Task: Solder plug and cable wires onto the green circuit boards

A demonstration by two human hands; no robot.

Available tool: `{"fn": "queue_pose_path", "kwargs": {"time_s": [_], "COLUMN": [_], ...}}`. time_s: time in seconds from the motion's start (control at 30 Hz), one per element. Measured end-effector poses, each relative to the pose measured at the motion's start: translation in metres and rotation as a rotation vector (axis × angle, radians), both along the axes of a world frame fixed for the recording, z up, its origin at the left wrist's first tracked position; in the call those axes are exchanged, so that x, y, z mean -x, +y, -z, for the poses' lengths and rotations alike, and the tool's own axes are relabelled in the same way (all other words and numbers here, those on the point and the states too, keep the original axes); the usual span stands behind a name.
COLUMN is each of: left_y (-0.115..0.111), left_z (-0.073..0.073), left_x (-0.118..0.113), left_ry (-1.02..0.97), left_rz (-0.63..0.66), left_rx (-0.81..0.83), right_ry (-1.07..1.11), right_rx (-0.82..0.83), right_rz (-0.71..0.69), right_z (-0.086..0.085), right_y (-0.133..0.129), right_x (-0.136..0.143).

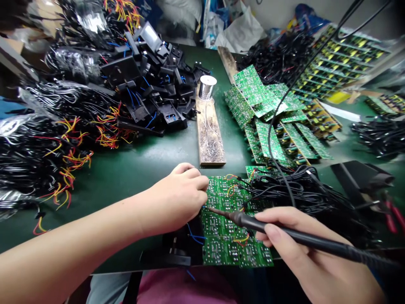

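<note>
Gripping a black pen-shaped soldering iron [248,220], right hand [294,240] works by curled left hand [186,196], grasp unclear, at dark-green worktop's [152,156] near edge; white bags [242,31] beyond far edge.

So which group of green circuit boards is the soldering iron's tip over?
The flat group at the near edge of the table; the other is a tilted, overlapping heap farther back, right of the solder spool.
</note>
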State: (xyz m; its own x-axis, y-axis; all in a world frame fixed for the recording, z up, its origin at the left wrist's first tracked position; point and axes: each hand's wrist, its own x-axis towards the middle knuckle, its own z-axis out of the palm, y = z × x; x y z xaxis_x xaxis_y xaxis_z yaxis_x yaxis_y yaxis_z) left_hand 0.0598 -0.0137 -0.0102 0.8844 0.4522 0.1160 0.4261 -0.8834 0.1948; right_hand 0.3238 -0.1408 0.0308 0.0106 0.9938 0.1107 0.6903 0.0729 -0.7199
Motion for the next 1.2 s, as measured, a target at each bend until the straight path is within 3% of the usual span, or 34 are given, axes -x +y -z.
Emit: {"fn": "queue_pose_path", "kwargs": {"time_s": [0.2,0.6,1.2], "left_y": [0.0,-0.002,-0.003], "left_z": [0.0,-0.003,-0.003], "left_x": [0.0,0.0,0.001], "left_ry": [0.006,0.005,-0.008], "left_rz": [-0.004,-0.018,-0.022], "left_rx": [-0.003,0.036,0.056], "right_ry": [0.04,0.049,0.055], "right_rx": [-0.09,-0.237,-0.18], "right_rz": [0.147,0.084,0.086], "right_z": [0.0,0.018,0.018], "right_y": [0.0,0.072,0.072], "right_x": [-0.004,0.018,0.023]}}
